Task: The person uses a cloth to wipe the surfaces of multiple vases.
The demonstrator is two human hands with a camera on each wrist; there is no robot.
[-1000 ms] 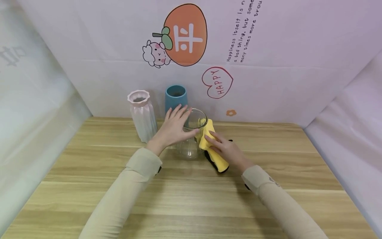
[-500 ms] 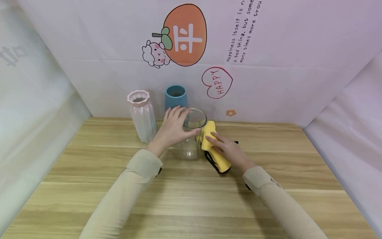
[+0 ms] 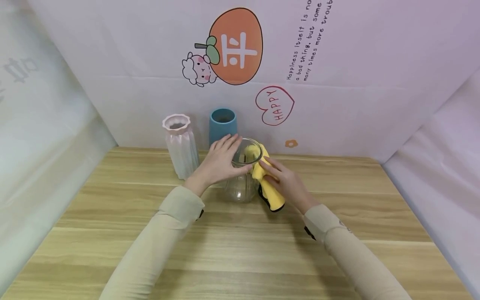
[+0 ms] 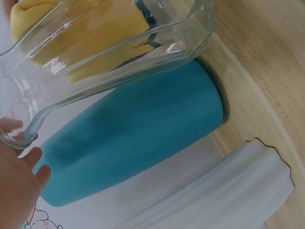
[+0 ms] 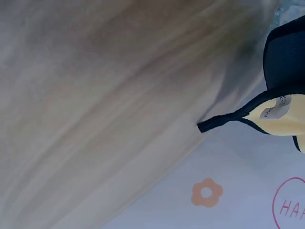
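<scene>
In the head view, a clear glass vase [image 3: 238,191] stands upright on the wooden table. My left hand [image 3: 219,163] grips it near the rim from the left, fingers on the far side and thumb on the near side. A yellow cloth with black edging [image 3: 273,196] is bunched against the vase's right side, its top up at the rim. My right hand [image 3: 286,182] holds that cloth. Seen from the left wrist, the cloth shows through the glass, and my left fingers curl at the rim. The right wrist view catches only the cloth's black trim and label [image 5: 279,109].
Close behind the glass vase is a blue vase [image 3: 221,129]. To its left stands a pinkish-white pleated vase [image 3: 182,152] with a scalloped rim. A white printed backdrop [image 3: 337,116] rises at the table's [image 3: 240,250] back edge, and white sheets hang at both sides.
My right hand has moved slightly up and left with the cloth, whose top now reaches the vase's rim and whose lower end has lifted. My left hand keeps its grip.
</scene>
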